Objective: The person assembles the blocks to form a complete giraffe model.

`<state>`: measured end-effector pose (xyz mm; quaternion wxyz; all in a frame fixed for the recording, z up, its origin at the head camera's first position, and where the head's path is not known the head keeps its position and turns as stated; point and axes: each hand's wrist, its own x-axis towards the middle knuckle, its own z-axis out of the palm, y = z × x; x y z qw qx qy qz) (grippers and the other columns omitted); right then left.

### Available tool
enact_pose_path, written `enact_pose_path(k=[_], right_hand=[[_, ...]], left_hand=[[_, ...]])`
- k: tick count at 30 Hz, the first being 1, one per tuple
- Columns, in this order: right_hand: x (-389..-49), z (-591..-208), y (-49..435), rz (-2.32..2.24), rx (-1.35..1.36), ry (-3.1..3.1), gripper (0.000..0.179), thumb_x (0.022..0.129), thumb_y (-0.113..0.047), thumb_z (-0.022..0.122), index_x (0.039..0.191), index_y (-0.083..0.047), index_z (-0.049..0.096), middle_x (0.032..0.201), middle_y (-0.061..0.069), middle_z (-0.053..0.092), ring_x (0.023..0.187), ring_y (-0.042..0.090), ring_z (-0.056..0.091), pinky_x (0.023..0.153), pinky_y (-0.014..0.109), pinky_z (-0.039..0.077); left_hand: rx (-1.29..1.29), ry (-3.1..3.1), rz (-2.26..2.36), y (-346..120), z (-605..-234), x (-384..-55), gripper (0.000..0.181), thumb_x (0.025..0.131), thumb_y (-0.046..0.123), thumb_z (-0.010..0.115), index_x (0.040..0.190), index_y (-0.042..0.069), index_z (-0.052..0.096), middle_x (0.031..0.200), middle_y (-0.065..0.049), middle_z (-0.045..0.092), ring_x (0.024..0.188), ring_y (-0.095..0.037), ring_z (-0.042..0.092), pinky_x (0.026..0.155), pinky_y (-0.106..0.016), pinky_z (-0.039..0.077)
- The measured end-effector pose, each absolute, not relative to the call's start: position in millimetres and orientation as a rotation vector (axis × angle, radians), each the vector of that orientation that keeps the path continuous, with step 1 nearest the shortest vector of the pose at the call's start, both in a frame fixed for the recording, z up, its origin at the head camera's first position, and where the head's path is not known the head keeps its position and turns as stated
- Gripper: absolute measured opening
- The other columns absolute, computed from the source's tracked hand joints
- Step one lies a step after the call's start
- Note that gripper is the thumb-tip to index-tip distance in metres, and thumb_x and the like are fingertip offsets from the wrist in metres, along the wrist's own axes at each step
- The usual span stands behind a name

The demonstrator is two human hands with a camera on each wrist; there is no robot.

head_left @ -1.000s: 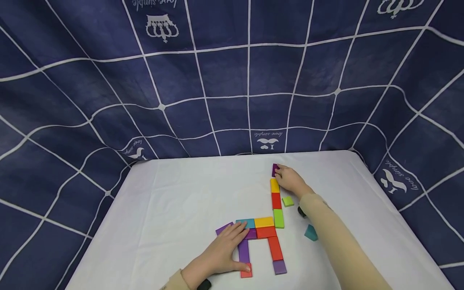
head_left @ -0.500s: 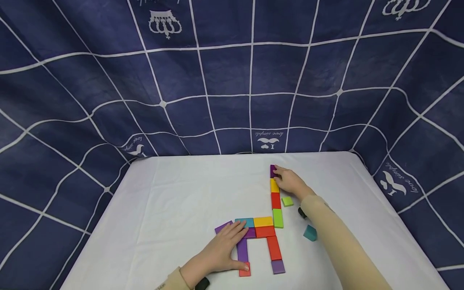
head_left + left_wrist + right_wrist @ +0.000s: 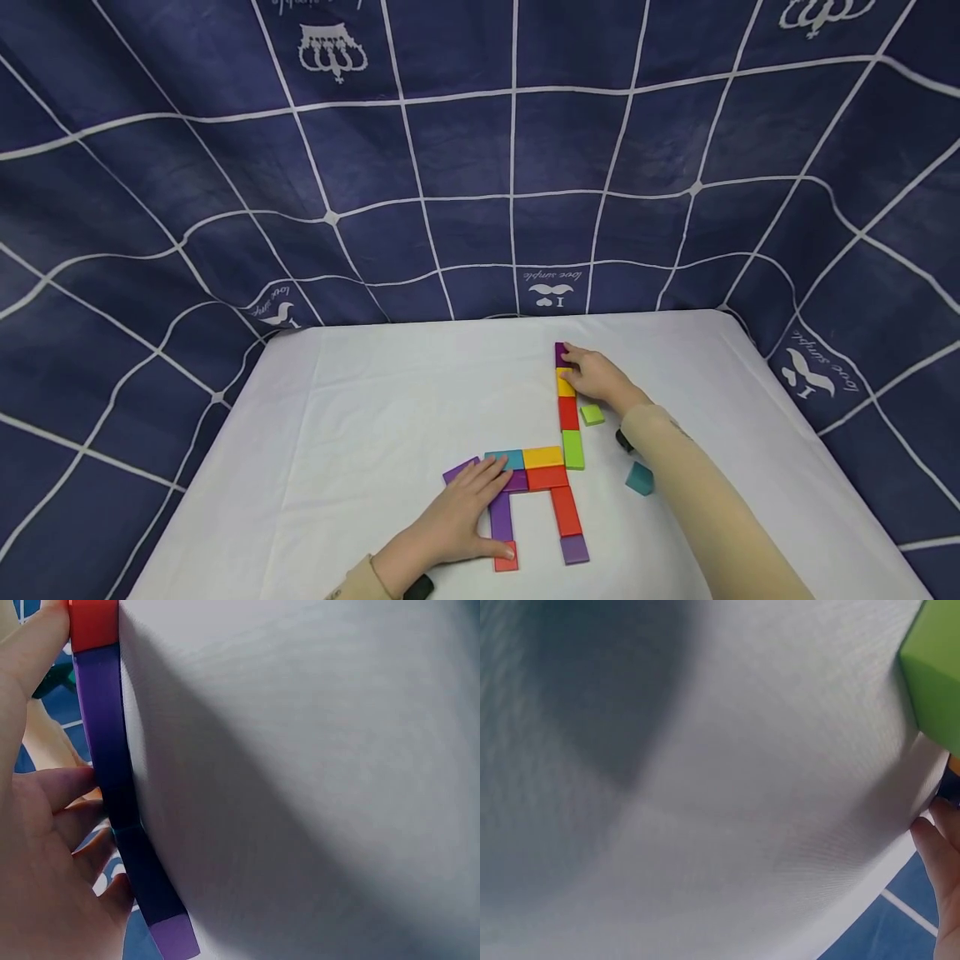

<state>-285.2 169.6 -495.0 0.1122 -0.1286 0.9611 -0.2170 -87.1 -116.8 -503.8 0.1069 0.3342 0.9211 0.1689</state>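
Observation:
Flat coloured blocks form a figure on the white table. My left hand [image 3: 459, 517] rests spread over its left part. The left fingers lie over the teal block [image 3: 510, 460] and the dark purple block [image 3: 517, 481]; the left thumb touches the small red block [image 3: 506, 563] at the bottom. Far back, my right hand [image 3: 600, 377] holds the small dark purple block [image 3: 559, 353] at the top of a column, its thumb by the yellow block [image 3: 565, 382]. Below are a red block [image 3: 568, 413] and a green block [image 3: 573, 450]. The right wrist view shows only fingertips at the table edge.
A loose lime-green block [image 3: 592, 414] lies right of the column. Farther right, a teal block [image 3: 641, 478] sits beside the right forearm. A purple block [image 3: 461, 469] slants out by the left hand. Behind the white table [image 3: 360, 400] hangs a navy checked curtain [image 3: 465, 233].
My right hand has shifted the small dark purple block slightly left and toward me, and it now lines up against the yellow block. The left hand has stayed in place.

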Motion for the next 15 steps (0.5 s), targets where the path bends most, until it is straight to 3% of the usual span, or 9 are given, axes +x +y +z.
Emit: enact_pose_path(k=[15], right_hand=[[-283.0, -499.4, 174.2, -0.768, -0.353, 2.838, 0.059, 0.097, -0.033, 0.063, 0.147, -0.007, 0.046, 0.157, 0.013, 0.038, 0.144, 0.036, 0.037, 0.116, 0.052, 0.033]], left_hand=[[0.998, 2.716, 0.502, -116.1, -506.4, -86.6, 0.102, 0.078, 0.071, 0.065, 0.154, 0.011, 0.034, 0.163, -0.005, 0.026, 0.15, -0.027, 0.025, 0.121, -0.048, 0.026]])
